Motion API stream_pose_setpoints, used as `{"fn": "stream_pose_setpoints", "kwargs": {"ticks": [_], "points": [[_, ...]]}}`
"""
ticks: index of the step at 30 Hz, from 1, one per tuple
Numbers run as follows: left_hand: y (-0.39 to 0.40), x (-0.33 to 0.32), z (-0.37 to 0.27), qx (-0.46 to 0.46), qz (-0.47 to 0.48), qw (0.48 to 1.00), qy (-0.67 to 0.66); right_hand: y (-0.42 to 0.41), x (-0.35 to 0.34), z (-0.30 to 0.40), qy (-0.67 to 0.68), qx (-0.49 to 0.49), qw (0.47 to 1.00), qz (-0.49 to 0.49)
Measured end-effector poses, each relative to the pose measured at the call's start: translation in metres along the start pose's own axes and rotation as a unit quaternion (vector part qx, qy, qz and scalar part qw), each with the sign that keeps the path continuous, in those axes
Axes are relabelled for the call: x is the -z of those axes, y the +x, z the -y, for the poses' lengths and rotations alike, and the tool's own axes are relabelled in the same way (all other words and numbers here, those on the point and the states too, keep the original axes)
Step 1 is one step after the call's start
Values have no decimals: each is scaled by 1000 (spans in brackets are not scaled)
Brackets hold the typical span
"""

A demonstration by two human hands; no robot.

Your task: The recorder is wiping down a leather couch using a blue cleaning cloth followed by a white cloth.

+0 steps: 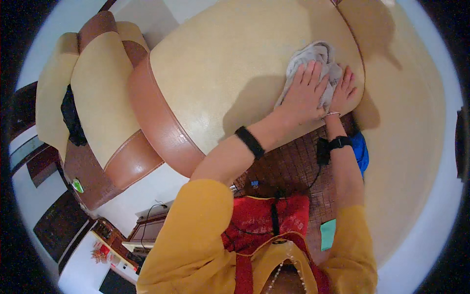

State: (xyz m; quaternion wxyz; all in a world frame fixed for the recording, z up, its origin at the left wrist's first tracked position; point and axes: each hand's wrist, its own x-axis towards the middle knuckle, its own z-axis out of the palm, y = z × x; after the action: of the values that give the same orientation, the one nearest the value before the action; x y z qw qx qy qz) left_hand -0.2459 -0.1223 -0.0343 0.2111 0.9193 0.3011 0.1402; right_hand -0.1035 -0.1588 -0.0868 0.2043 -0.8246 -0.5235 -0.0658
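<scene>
My left hand [306, 88] lies palm down on a crumpled grey-white cloth [310, 55], fingers stretched over it, pressing it against the cream seat cushion [235, 51] of a leather-look sofa. Close beside it, my right hand [344, 88] rests with fingers spread at the cloth's right edge, near the cushion's dark seam. Whether the right palm bears on the cloth or the cushion cannot be told. Black bands circle both forearms, and a cable runs from a small dark device by the right one.
A brown armrest [165, 117] borders the cushion on the left; another sofa section [102, 81] holds a black cloth item [72, 117]. Below are the dark brown patterned floor [293, 165], a blue item [360, 152] and a green piece [328, 234]. A cream sofa part [404, 147] curves along the right.
</scene>
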Motion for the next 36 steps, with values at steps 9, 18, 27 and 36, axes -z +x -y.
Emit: {"fn": "stream_pose_setpoints", "kwargs": {"ticks": [9,18,27,36], "points": [[-129,71,43,111,55,983,136,-1,11,-10,-3,-22,999,-28],[12,27,41,-41,-45,997,53,-8,11,-6,33,-40,999,1],[-88,86,64,97,62,984,133,-4,9,17,-24,-96,995,0],[29,71,103,-1,-18,999,31,-7,10,15,-32,-143,989,-6]]}}
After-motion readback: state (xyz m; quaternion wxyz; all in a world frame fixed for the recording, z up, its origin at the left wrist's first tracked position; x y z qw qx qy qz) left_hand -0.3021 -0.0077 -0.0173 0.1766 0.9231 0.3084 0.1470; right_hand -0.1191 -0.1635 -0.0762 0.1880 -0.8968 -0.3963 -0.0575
